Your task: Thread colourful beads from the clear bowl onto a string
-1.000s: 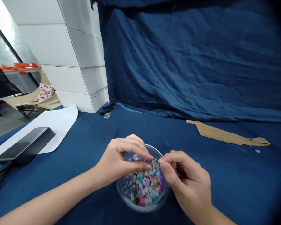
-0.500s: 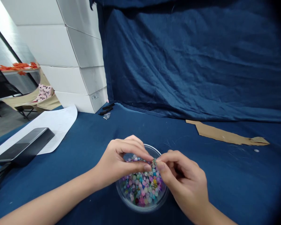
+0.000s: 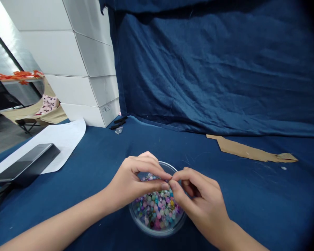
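A clear round bowl [image 3: 161, 233] holds many small beads [image 3: 159, 209] in pink, purple, blue, green and yellow. Above its left side, my left hand [image 3: 141, 176] has its thumb and index finger brought together in a pinch. My right hand [image 3: 201, 202] pinches from the other side, over the bowl's right rim. The fingertips of both hands meet above the beads. What lies between them is too small and too covered to make out.
On the left, a black device [image 3: 26, 164] with a cable lies on white paper [image 3: 68, 139]. White boxes [image 3: 81, 83] are stacked behind. A torn cardboard strip [image 3: 248, 150] lies at the right, near a small white disc [image 3: 284, 168]. Dark blue cloth [image 3: 211, 69] hangs at the back.
My right hand has shifted slightly left, closer to my left fingertips. A greenish spot seen between the fingertips before is now covered. My left hand stays almost in place.
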A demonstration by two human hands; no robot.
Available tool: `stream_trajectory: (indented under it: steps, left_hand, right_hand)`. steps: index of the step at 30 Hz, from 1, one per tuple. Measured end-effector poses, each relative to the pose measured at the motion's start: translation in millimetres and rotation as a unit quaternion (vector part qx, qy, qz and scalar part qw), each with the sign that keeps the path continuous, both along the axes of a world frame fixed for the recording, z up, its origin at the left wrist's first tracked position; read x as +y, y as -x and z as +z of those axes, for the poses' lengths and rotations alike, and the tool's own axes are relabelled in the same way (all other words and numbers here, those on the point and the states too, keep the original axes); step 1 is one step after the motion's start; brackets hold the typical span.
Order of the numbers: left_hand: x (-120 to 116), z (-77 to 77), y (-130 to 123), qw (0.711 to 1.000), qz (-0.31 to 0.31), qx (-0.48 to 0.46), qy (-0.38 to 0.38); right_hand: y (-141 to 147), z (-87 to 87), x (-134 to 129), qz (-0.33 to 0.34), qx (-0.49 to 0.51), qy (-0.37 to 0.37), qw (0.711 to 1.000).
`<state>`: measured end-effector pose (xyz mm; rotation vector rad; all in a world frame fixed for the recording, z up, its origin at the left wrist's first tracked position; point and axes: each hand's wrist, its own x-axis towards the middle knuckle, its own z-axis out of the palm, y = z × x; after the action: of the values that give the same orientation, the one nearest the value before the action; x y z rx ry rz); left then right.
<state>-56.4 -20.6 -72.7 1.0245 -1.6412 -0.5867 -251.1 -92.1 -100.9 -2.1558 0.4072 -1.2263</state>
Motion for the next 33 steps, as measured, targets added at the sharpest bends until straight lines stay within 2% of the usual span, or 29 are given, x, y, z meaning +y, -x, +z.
stream_trajectory:
  steps: [5,9,12,19,24,28,33]
  left_hand:
    - [1.9,-0.7,-1.3,0.998,0.011,0.013,-0.053]
    - [4.1,0.4,0.0,0.99,0.01,0.076,-0.122]
    - [5.8,0.3,0.6,0.984,-0.005,0.107,-0.142]
    - [4.6,-2.8,-4.0,0.979,-0.038,0.139,-0.144]
    - [2.9,-1.9,-4.6,0.977,-0.04,0.159,-0.135]
    - [2.4,0.3,-0.2,0.98,-0.012,0.141,-0.141]
    - [2.4,5.4,5.3,0.984,0.046,0.071,-0.156]
  right_hand:
    - [0.5,-1.8,-0.3,0.014,0.022,-0.037,0.999]
    - [0.6,-5.9,-0.6,0.033,0.049,-0.096,0.994]
    - [1.2,-7.1,-1.4,0.048,0.059,-0.134,0.988]
    - [0.7,-2.5,-2.8,0.062,0.082,-0.086,0.991]
    - [2.5,3.0,-7.4,0.066,0.088,-0.052,0.993]
    - [7.1,8.0,-21.0,0.037,0.097,-0.025,0.994]
    - [10.3,6.9,-40.4,0.013,0.142,-0.031,0.989]
